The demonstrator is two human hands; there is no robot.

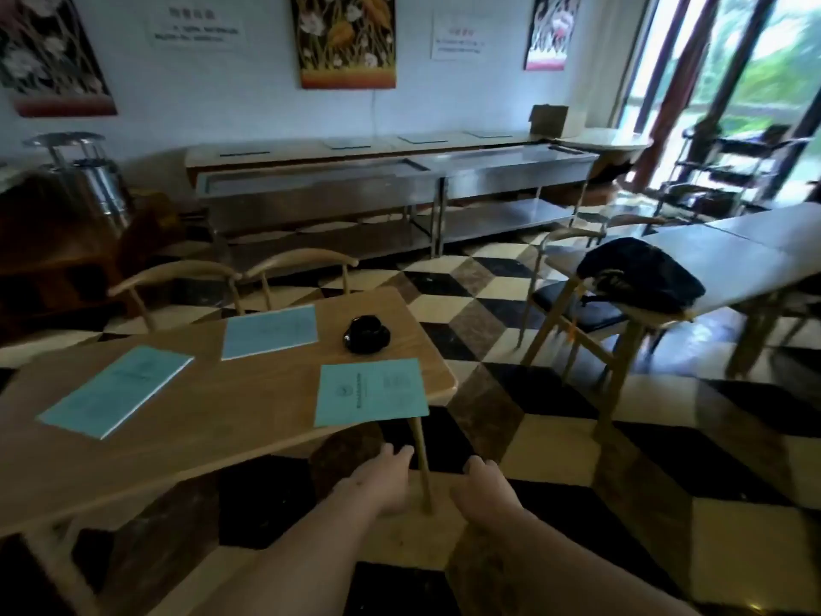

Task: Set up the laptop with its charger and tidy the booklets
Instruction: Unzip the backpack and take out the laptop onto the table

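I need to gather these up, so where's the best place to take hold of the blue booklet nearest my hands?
Probably the near edge of the nearest booklet. That edge juts past the table, so a grip can pinch it from your side, thumb on top and fingers beneath. It lies flat, so elsewhere there's nothing to get under. Both hands hang just below it.

Your left hand (382,477) hangs just below the near edge of the wooden tabletop (249,393), which carries three blue booklets and a black ashtray (367,333). One booklet (371,392) lies just above that hand, overhanging the edge; another (269,331) lies farther beyond, beside the ashtray, and the third (116,390) well off to its left.
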